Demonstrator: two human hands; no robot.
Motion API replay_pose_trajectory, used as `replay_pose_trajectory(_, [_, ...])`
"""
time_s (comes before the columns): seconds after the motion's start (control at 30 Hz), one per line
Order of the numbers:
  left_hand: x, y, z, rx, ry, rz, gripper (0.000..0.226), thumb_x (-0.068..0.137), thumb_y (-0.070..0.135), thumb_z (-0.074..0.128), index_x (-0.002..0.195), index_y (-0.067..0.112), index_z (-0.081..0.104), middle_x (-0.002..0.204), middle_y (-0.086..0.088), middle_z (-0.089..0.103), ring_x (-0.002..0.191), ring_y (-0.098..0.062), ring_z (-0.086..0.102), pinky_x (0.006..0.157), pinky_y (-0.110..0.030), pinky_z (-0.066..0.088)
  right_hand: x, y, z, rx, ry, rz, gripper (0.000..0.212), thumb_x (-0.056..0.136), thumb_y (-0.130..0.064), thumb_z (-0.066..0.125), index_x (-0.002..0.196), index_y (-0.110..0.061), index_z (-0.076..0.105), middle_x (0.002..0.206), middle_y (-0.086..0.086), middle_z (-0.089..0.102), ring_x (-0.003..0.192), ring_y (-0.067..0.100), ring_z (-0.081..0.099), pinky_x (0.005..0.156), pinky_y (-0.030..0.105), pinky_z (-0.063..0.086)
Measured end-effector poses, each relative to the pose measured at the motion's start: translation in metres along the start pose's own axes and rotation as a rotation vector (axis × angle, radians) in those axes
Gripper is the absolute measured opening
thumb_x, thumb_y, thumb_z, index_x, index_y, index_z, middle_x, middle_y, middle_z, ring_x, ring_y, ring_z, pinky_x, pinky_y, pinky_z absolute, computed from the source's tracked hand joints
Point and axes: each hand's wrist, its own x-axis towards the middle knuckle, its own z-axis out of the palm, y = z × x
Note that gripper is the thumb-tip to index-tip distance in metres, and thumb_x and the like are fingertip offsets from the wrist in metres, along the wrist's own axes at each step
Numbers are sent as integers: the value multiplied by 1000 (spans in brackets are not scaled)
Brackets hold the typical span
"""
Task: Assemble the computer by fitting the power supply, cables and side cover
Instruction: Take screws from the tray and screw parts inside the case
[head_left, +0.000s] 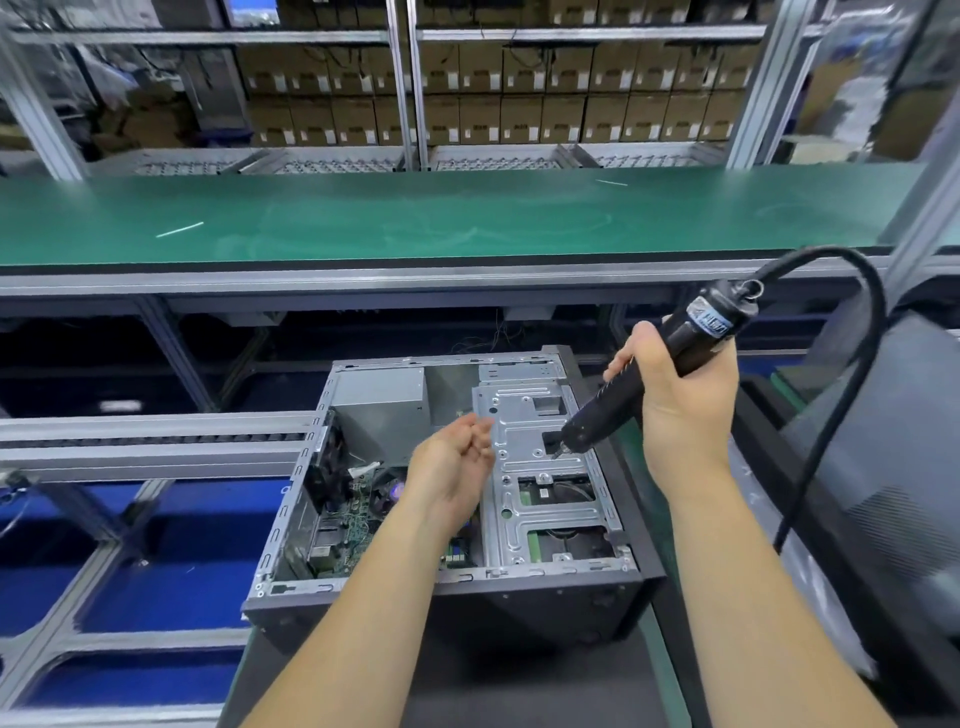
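Right hand (675, 384) grasps the black corded electric screwdriver (644, 374), its long axis slanting down-left, tip at the open grey metal computer case (447, 499); left hand (452, 467) hovers palm-up, fingers loosely curled.

Factory assembly line: conveyor belt (467, 218), stacked cartons (519, 98).

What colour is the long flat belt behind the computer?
Green, the long conveyor belt shows best in the head view.

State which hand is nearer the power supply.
Left. The left hand hovers just right of the power supply; the right hand grips the electric screwdriver beyond the drive bracket.
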Motion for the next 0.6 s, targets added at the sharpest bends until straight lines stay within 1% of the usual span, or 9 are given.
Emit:
replay_pose_trajectory(0.03, [-2,-4,5,46,-15,-16,14,104,1,44,113,-6,52,88,-15,68,54,-11,53,49,-19,49,2,-1,-3,19,15,-3,27,85,-30,75,92,-25,49,70,5,64,60,21,62,63,32,56])
replay_pose_trajectory(0.1, [-3,-14,12,141,-13,-67,18,105,10,48,109,-6,53,75,-11,67,51,-9,51,45,-18,46,6,-3,-8,44,38,3,28,85,-30,74,93,-23,48,68,0,64,60,21,61,65,36,56])
replay_pose_trajectory(0.2, [-3,-23,14,162,-3,-161,20,103,20,53,89,6,55,64,-5,60,46,-8,45,42,-17,41,7,-5,-15,82,65,33,32,82,-32,75,94,-21,48,68,0,63,60,22,61,66,39,56])
replay_pose_trajectory(0.23, [-3,-26,15,151,-3,-181,21,102,20,54,86,7,55,63,-4,59,45,-8,44,41,-17,40,7,-5,-16,94,73,40,33,81,-32,75,94,-21,47,68,1,62,60,22,60,65,39,56])
replay_pose_trajectory(0.37, [-5,-35,19,128,-18,-230,15,103,11,49,95,3,59,67,-4,59,49,-8,45,42,-17,41,7,-4,-18,145,76,63,29,81,-31,74,93,-22,49,67,1,62,58,22,59,65,41,55])
replay_pose_trajectory(0.5, [-7,-43,21,153,-17,-252,18,104,10,47,97,1,61,66,-2,53,51,-8,41,41,-16,36,7,-3,-17,181,74,83,29,81,-31,74,92,-22,49,65,0,62,57,22,59,67,44,53])
replay_pose_trajectory(0.6, [-9,-46,22,186,-50,-257,14,102,3,47,105,1,60,67,-4,57,48,-8,44,43,-17,37,8,-4,-15,193,78,84,29,82,-31,73,92,-21,48,63,-1,62,57,23,57,68,45,52])
